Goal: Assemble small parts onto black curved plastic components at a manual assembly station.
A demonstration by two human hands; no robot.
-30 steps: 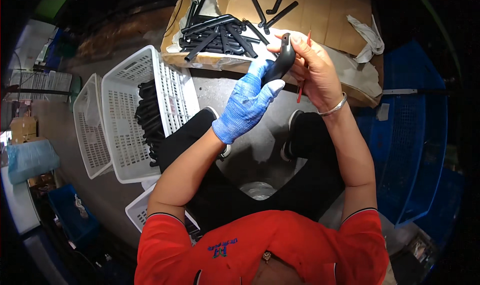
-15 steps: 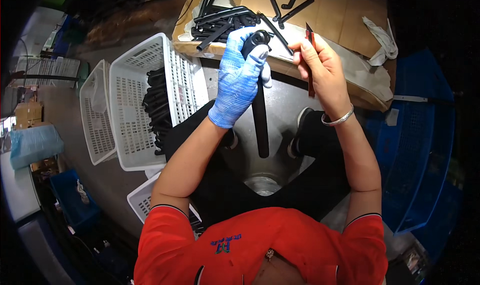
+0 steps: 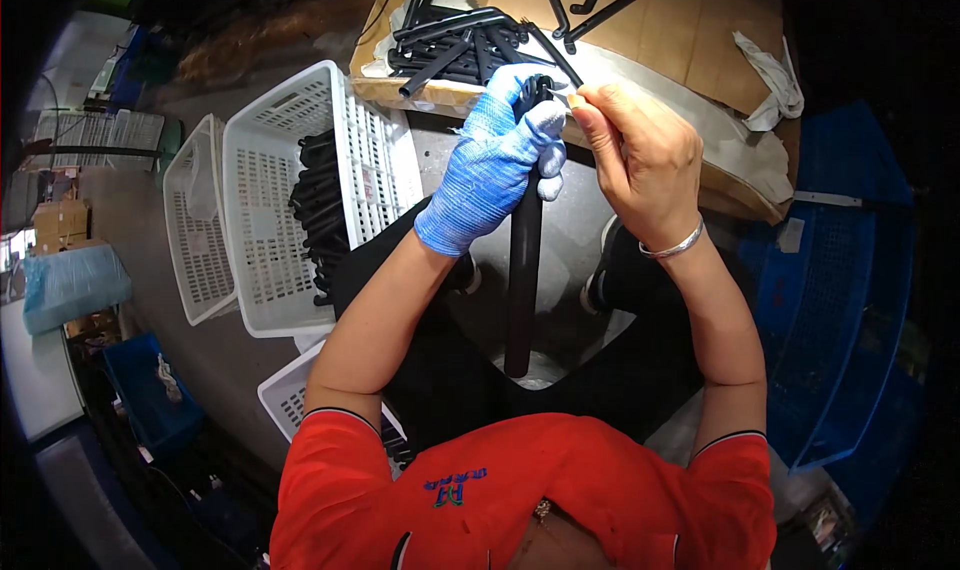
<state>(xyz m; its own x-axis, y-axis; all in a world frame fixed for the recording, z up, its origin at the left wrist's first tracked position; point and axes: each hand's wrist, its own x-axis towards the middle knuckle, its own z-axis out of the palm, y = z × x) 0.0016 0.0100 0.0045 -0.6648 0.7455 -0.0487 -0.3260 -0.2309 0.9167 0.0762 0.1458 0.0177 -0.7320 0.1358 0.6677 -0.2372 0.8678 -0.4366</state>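
Observation:
My left hand (image 3: pixel 480 185), in a blue knit glove with pale fingertips, is wrapped round the upper end of a long black tube (image 3: pixel 522 290). The tube hangs down nearly upright between my knees, its top end showing past my thumb. Bare and with a bracelet at the wrist, my right hand (image 3: pixel 648 160) pinches a craft knife (image 3: pixel 573 100). Most of the knife is hidden by my fingers; its tip is at the tube's top end, and whether it touches I cannot tell.
Bent black tubes (image 3: pixel 455 45) lie piled on a cardboard-covered worktop (image 3: pixel 690 30) ahead, with a crumpled white cloth (image 3: pixel 772 85) on the right. White perforated baskets (image 3: pixel 262 220), one holding black tubes, stand at my left. Blue crates (image 3: pixel 830 300) are on the right.
My right hand has turned inward and brought the knife over to the tube's top end. The tube has shifted down toward me, and my left hand has moved slightly to the right.

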